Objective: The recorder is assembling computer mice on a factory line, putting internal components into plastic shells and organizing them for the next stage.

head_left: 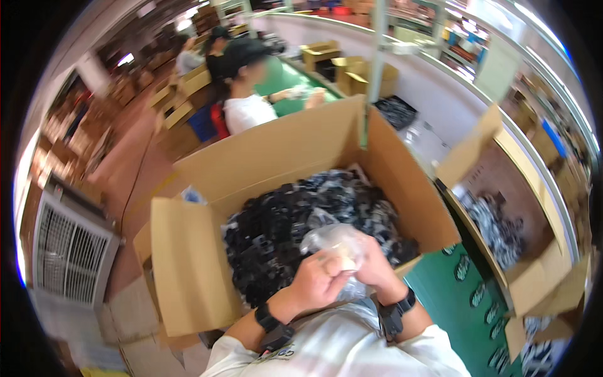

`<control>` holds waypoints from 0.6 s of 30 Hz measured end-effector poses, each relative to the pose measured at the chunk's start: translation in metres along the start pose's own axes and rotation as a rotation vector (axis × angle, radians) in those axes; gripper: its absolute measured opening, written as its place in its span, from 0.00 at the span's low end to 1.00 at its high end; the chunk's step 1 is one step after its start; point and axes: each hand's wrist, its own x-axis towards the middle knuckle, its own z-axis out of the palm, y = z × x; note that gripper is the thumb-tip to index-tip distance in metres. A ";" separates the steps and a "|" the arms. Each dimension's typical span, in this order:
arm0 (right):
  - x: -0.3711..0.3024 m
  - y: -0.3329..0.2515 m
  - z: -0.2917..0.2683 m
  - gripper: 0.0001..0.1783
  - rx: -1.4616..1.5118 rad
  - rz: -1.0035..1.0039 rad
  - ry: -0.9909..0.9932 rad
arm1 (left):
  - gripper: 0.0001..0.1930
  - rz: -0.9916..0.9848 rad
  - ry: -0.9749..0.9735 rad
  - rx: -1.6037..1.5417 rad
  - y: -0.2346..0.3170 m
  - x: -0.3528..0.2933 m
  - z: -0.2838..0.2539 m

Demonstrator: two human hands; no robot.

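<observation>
A clear crinkled plastic bag (328,239) is held up between the two hands, its loose film spread just beyond the fingers. The left hand (316,280) is curled nearly closed, with the film pinched at its fingertips; the right hand (375,262) is bent around the bag's near right side, its fingers partly hidden. Whether anything is enclosed cannot be told through the glare and blur.

The bag is judged to be very light, soft and limp, rather slippery, and easily creased or torn if pulled hard. It is best taken by its edge, pinched between thumb and forefinger of each hand, since little support is offered by the loose middle.

Beneath and beyond both hands, a heap of small black pieces (270,220), some seemingly wrapped in clear film, is contained in a large open brown cardboard box (282,151). To the right of the right hand, small dark oval pieces (463,267) are laid out on a green bench (433,286). Farther right, grey and dark pieces (496,229) are piled in a second open cardboard box (518,185).
</observation>
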 end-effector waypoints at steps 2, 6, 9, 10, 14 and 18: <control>0.003 0.006 0.007 0.15 0.332 0.065 -0.044 | 0.02 -0.112 -0.042 0.036 -0.002 -0.007 -0.009; 0.016 0.009 0.023 0.12 0.806 0.282 0.019 | 0.03 -0.118 -0.020 0.085 -0.008 -0.018 -0.029; 0.024 0.005 0.038 0.10 1.129 0.251 0.192 | 0.02 -0.210 0.041 0.073 -0.023 -0.021 -0.025; 0.025 0.007 0.043 0.09 1.182 0.214 0.249 | 0.02 -0.197 0.021 0.065 -0.024 -0.019 -0.024; 0.019 0.015 0.047 0.09 1.223 0.176 0.388 | 0.09 -0.155 -0.099 0.011 -0.009 -0.001 -0.025; 0.012 0.006 0.048 0.09 1.230 0.213 0.470 | 0.12 -0.152 -0.180 0.070 -0.008 0.006 -0.024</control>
